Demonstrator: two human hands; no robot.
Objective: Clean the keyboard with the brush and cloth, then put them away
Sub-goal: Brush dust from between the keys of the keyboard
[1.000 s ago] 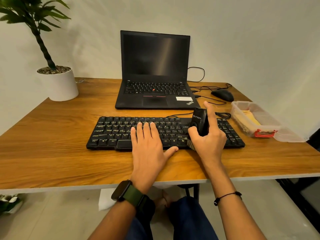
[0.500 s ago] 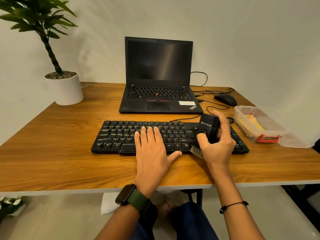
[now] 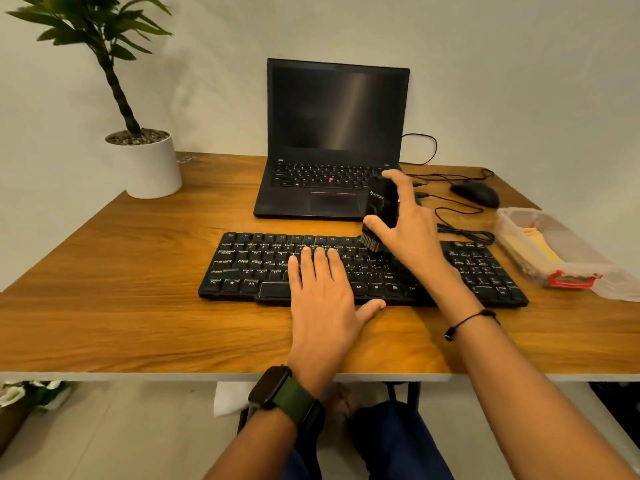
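Keyboard [image 3: 363, 268]: lies on desk [image 3: 138, 289].
Left hand [image 3: 322, 299]: flat, fingers straight, on keyboard's middle.
Right hand [image 3: 405, 223]: grips brush [image 3: 379, 216], bristles at keyboard's top row.

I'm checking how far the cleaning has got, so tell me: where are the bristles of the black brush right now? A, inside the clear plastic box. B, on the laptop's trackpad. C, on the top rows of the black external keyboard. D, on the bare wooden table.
C: the right hand holds the black brush with its bristles on the top rows of the black external keyboard.
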